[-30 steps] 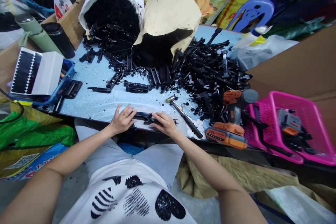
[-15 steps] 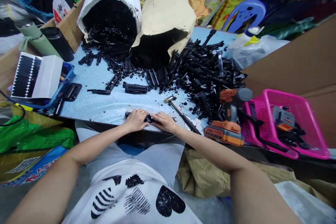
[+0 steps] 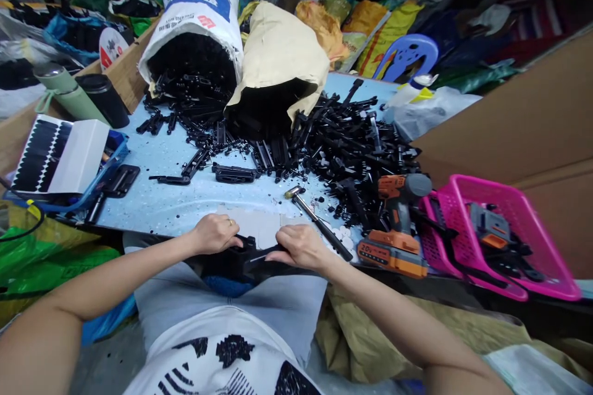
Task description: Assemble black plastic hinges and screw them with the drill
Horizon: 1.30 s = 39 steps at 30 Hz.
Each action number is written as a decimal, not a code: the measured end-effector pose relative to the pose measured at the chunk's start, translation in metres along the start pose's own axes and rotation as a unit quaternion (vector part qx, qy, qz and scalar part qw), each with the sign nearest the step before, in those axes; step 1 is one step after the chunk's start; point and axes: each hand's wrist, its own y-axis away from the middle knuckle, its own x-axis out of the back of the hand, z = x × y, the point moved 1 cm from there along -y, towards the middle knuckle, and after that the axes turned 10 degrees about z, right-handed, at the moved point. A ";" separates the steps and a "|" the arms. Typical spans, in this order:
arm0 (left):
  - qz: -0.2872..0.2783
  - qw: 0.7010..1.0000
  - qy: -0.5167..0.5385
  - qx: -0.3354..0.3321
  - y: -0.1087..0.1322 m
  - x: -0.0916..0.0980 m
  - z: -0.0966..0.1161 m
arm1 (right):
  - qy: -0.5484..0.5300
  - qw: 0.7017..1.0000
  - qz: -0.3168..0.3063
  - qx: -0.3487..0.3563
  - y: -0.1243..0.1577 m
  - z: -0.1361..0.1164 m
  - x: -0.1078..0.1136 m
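Observation:
My left hand (image 3: pixel 215 233) and my right hand (image 3: pixel 299 247) both grip one long black plastic part (image 3: pixel 254 253) at the near edge of the light blue table (image 3: pixel 185 197), just over my lap. The left hand's fingers curl round its left end. The right hand pinches its right end. A hammer (image 3: pixel 317 221) with a black handle lies on the table right beside my right hand.
A heap of black plastic parts (image 3: pixel 347 142) spills from a white sack (image 3: pixel 194 31) and a tan sack (image 3: pixel 282 55). An orange cordless drill (image 3: pixel 393 222) and a pink basket (image 3: pixel 500 228) stand at the right. A box of black stickers (image 3: pixel 55 148) sits left, near two flasks (image 3: pixel 83 92).
Both hands have drawn the black part off the table top toward my lap and closed on its ends. The camera has tilted up a little.

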 end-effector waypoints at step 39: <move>-0.091 0.905 -0.149 0.388 -0.063 -0.025 -0.295 | -0.312 0.832 0.071 -0.453 -0.136 0.167 -0.106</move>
